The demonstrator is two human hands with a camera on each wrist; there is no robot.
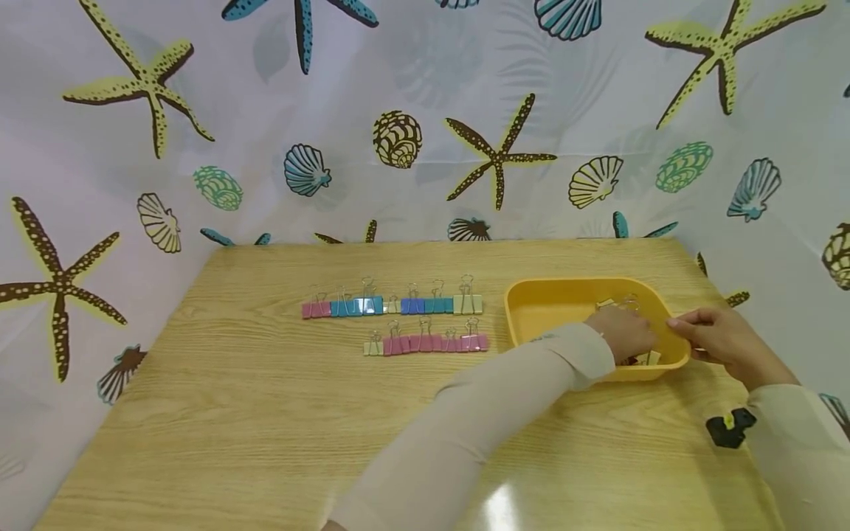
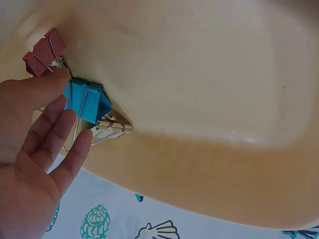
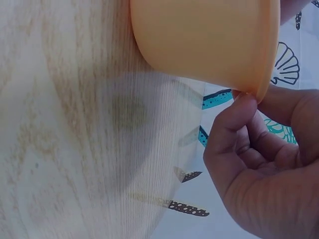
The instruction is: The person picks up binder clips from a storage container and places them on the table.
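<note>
My left hand (image 1: 622,333) reaches into the yellow plastic basin (image 1: 558,284). In the left wrist view, its thumb and bent fingers meet at the edge of a blue binder clip (image 2: 88,104); whether they pinch it is hidden. A red binder clip (image 2: 46,54) lies by the thumb, and a cream binder clip (image 2: 114,130) lies beneath the blue one. My right hand (image 1: 724,341) pinches the basin's right rim between thumb and bent index finger. From the right wrist, that hand (image 3: 264,154) shows at the rim's corner, its other fingers curled.
Two rows of binder clips stand on the wooden table (image 1: 265,413) left of the basin: a back row with blue clips (image 1: 356,305) among others, and a front row mostly of pink clips (image 1: 425,342). A black object (image 1: 729,428) is by the right sleeve. A patterned cloth (image 1: 412,199) encloses the table.
</note>
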